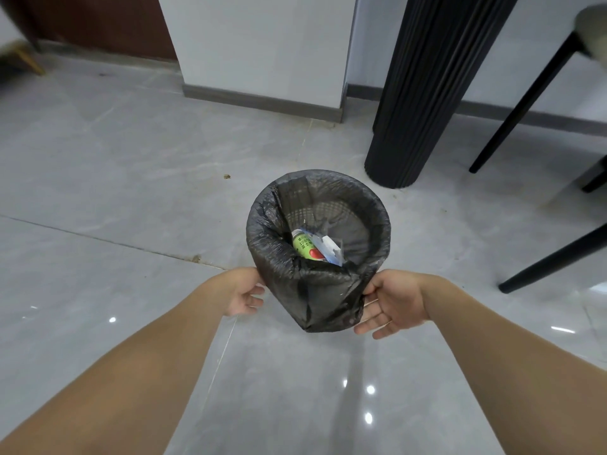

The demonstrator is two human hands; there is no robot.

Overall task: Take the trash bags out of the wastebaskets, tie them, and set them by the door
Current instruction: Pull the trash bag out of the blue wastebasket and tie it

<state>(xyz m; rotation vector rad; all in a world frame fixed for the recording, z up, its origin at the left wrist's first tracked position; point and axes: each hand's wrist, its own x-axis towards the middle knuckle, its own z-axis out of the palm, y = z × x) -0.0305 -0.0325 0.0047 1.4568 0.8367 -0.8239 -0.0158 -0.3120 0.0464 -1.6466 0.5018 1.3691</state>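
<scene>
Item: a small round wastebasket lined with a thin, crinkled black plastic trash bag, the bag's edge folded down over the rim and covering the near outer wall; the basket's own wall is showing only faintly as a lattice pattern through the film on the far inner side. It is standing upright on a glossy pale grey tiled floor, directly between the two hands. Left hand: it is lying against the basket's left side, just under the folded rim, the thumb on top touching the plastic and the fingers loosely curled beneath; whether it is actually pinching the film cannot be told. Right hand: it is sitting at the basket's right side, thumb touching the bag's folded skirt, fingers extended and relaxed, palm turned toward the basket, holding nothing that can be seen. Contents, lying low inside the bag, forward of and between both hands: a green cylindrical drink can with a red fruit picture, tipped on its side, and just beside it to the right a crumpled white and blue wrapper. Surroundings, well beyond the hands: a black fluted column is rising from the floor ahead of the right hand; thin black furniture legs are slanting further right; a white wall block with a grey skirting board is standing ahead of the left hand.
</scene>
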